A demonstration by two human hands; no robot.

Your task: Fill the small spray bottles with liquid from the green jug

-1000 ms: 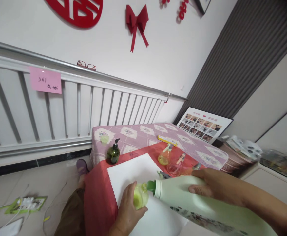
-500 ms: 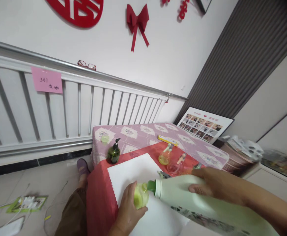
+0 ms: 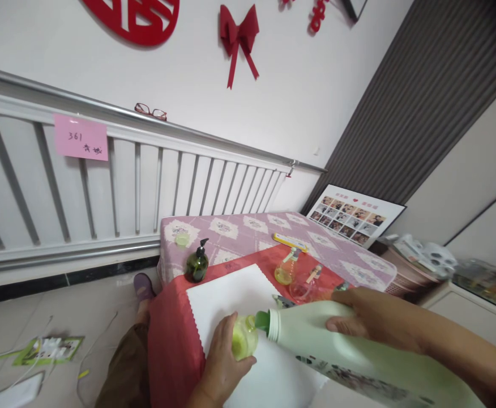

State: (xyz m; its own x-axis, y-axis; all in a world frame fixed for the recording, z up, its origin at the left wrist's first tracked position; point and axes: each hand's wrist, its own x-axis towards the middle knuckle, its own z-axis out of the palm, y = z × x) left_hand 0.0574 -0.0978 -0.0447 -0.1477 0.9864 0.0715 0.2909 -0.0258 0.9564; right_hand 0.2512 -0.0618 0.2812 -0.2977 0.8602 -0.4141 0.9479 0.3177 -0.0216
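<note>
My right hand (image 3: 371, 318) grips a large pale green detergent jug (image 3: 337, 354), tipped on its side with its green spout (image 3: 261, 321) against the mouth of a small clear bottle (image 3: 243, 338). That small bottle holds yellow-green liquid, and my left hand (image 3: 220, 362) is wrapped round it. Both sit over a white cloth (image 3: 235, 297) on a red cloth (image 3: 167, 340) that covers the near part of the table.
Farther on the table stand a dark green pump bottle (image 3: 197, 264), a yellowish spray bottle (image 3: 285, 270), a clear pinkish spray bottle (image 3: 305, 286), a yellow flat object (image 3: 289, 242) and a small green cap (image 3: 182, 239). A radiator (image 3: 137, 187) lines the wall. A photo frame (image 3: 352, 213) leans right.
</note>
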